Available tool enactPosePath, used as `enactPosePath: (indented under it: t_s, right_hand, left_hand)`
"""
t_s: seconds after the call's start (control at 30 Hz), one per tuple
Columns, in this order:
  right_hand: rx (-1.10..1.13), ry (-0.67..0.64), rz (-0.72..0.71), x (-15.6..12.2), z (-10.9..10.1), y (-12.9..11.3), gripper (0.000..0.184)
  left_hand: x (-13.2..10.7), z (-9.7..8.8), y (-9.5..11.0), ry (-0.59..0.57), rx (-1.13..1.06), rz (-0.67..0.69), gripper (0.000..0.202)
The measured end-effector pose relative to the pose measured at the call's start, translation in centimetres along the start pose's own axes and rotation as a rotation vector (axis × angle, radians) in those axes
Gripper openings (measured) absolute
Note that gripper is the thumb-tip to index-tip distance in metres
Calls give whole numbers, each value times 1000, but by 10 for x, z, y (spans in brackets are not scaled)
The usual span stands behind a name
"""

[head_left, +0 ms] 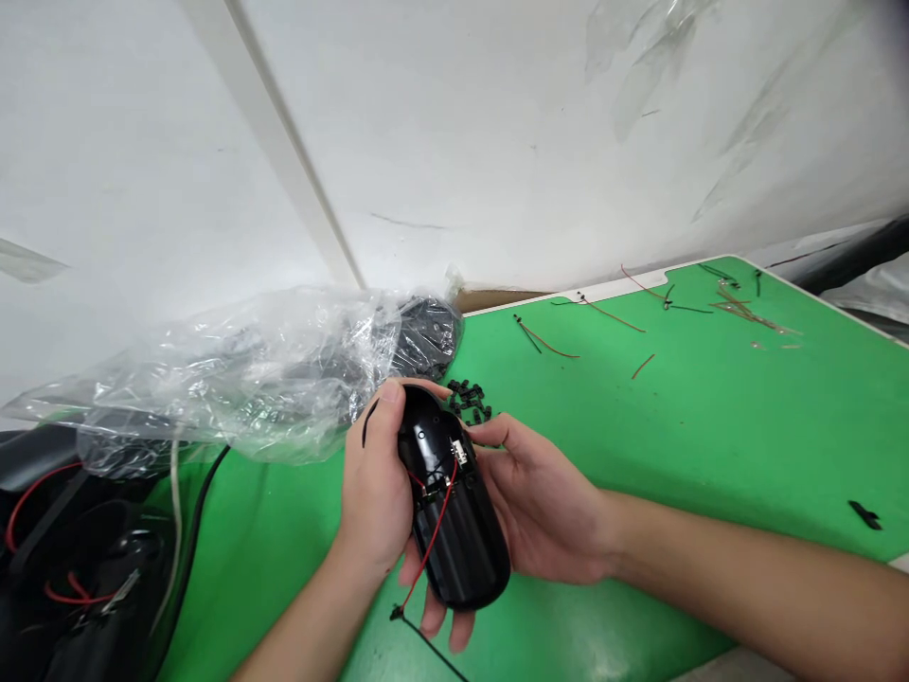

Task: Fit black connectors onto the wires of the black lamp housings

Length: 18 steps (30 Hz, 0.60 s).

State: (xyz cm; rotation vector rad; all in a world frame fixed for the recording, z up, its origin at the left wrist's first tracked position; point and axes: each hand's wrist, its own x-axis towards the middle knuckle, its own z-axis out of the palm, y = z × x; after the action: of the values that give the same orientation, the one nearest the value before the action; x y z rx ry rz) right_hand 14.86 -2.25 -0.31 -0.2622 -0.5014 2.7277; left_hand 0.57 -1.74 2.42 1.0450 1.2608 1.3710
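Both my hands hold a black oval plastic shell above the green mat. Inside the shell sit a small metal contact and a red wire that runs down and out past its lower end, joined by a black wire. My left hand grips the shell's left side, thumb along its upper edge. My right hand cups it from the right and beneath, fingers curled under the shell and thumb by the metal contact.
A crumpled clear plastic bag of black parts lies at the left rear. Small black clips sit just behind the shell. Cut wire scraps litter the far mat. Black parts with red wires fill the left edge. A white wall stands behind.
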Motion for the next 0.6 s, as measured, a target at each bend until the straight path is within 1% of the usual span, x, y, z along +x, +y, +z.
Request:
enactPosePath:
  t_s: [0.07, 0.2, 0.4, 0.6]
  right_hand:
    - [-1, 12, 4, 0, 0, 0, 60]
    - [3, -7, -7, -1, 1, -1, 56]
    - [-8, -90, 5, 2, -2, -2, 55]
    - [-28, -61, 0, 2, -2, -3, 55]
  left_hand:
    - [0, -1, -1, -9, 14, 2, 48]
    - [0, -2, -4, -17, 73, 27, 47]
    - [1, -3, -6, 12, 151, 49, 48]
    - [1, -2, -4, 20, 134, 28, 49]
